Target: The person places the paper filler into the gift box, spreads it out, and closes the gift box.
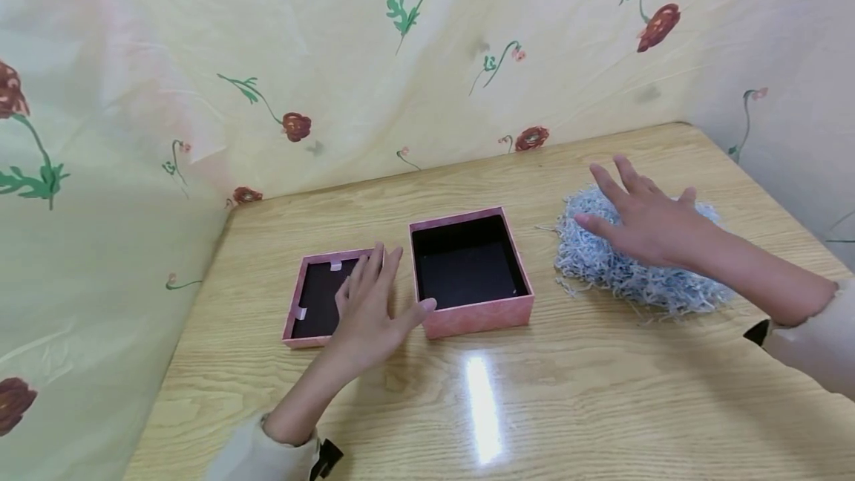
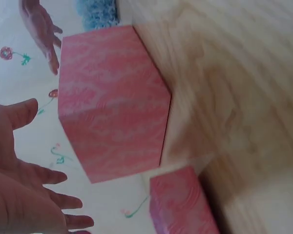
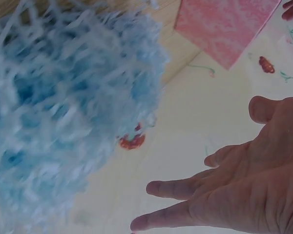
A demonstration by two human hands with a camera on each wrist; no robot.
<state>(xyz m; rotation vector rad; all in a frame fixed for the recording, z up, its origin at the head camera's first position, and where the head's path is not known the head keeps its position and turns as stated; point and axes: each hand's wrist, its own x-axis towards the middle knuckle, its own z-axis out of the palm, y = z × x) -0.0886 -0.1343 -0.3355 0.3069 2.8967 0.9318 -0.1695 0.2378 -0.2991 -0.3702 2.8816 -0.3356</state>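
A pink box [image 1: 477,318] with a black inside stands open-topped on the table. Left of it lies its shallow lid [image 1: 291,318], inner side up, with small white tabs. My left hand [image 1: 367,325] hovers above the gap between lid and box, fingers spread, holding nothing; it hides part of the lid. To the right is a heap of pale blue shredded paper [image 1: 601,273]. Over that heap my right hand [image 1: 651,225] is held with fingers spread and nothing in it. The right wrist view shows the shredded paper [image 3: 73,107] beside the right hand [image 3: 249,180], apart from it.
The wooden table [image 1: 568,392] reaches back to a floral curtain [image 1: 347,58], which also hangs along the left and right sides. A few loose paper strands [image 1: 568,286] lie beside the heap. A bright light reflection shows near the table's front middle.
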